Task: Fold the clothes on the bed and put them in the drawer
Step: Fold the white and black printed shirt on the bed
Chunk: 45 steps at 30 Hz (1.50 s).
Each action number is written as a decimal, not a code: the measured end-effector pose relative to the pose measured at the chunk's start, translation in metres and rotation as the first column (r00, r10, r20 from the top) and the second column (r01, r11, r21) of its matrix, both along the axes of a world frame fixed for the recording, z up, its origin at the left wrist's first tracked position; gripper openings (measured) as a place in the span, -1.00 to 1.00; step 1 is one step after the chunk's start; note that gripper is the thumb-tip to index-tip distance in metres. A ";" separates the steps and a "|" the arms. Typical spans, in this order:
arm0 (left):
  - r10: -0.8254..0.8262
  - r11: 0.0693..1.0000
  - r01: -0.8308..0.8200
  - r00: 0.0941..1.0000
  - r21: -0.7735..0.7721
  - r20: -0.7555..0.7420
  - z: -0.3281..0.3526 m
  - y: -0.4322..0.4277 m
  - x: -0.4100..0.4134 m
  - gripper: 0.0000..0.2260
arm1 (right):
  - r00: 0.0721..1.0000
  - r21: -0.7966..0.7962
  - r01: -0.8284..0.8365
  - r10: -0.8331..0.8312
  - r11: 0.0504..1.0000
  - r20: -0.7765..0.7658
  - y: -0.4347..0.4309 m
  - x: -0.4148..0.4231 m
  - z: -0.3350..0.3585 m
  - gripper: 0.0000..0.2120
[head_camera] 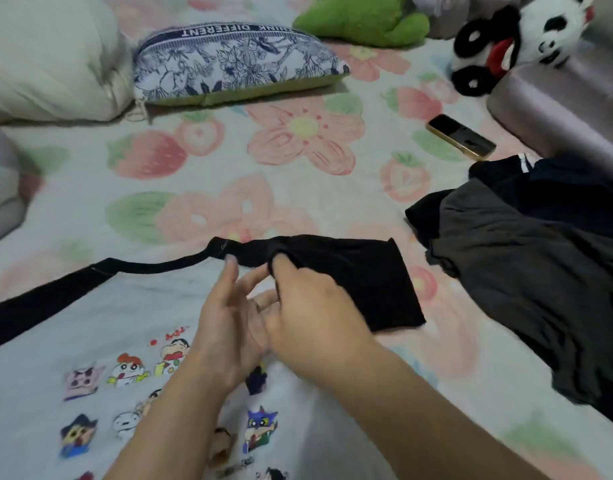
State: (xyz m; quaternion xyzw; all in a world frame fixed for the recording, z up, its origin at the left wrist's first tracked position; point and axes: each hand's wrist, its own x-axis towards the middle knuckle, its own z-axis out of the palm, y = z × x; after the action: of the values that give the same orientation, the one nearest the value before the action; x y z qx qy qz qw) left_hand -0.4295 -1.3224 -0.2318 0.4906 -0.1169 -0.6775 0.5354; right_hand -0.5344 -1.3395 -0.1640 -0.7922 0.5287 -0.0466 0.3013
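A white T-shirt [101, 327] with black sleeves, a black collar and cartoon prints lies flat on the bed in front of me. My right hand [308, 306] pinches the black right sleeve [364, 275] near the shoulder seam. Just left of it, my left hand [229, 327] rests on the shirt with its fingers spread, touching the collar edge. A heap of dark grey and black clothes [526, 258] lies unfolded at the right. No drawer is in view.
The bed has a strawberry-and-flower sheet [298, 161]. A phone [461, 136] lies at the right, beyond the heap. At the far edge are a white pillow [49, 57], a blue-patterned cushion [229, 64], a green plush [364, 19] and a panda plush [519, 43].
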 end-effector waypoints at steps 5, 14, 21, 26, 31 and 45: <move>0.194 0.981 -0.192 0.961 0.027 -0.197 -0.005 0.045 0.081 -0.46 | 0.935 0.096 -0.107 0.068 0.990 0.347 0.053 0.080 -0.010 -0.55; 0.258 0.945 -0.326 0.780 0.018 0.570 -0.011 0.050 0.107 -0.75 | 0.970 -0.011 0.226 -0.224 0.974 0.091 0.054 0.019 -0.059 -0.71; 0.250 0.926 -0.367 0.417 -0.090 0.874 -0.018 0.113 0.237 -0.33 | 0.971 -0.181 0.216 -0.230 0.959 -0.061 0.025 0.038 -0.069 -0.61; 0.280 0.887 -0.460 0.593 0.032 0.755 -0.036 0.121 0.237 -0.65 | 0.959 -0.075 0.166 -0.178 0.983 -0.220 0.025 0.062 -0.100 -0.55; 0.129 0.944 -0.330 0.425 0.020 0.896 -0.037 0.108 0.229 -0.72 | 0.965 -0.080 0.150 -0.164 0.985 -0.205 0.017 0.059 -0.112 -0.53; 0.154 0.777 -0.600 0.476 0.191 0.866 -0.049 0.126 0.247 -0.70 | 0.939 -0.060 0.032 -0.051 0.998 -0.340 0.018 0.056 -0.152 -0.45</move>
State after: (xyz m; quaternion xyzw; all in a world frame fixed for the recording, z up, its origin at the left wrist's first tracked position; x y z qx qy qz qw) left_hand -0.1829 -1.1965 -0.2810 0.8715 -0.0645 -0.2394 0.4231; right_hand -0.4779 -1.3219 -0.3158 -0.7847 0.5880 0.0708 0.1829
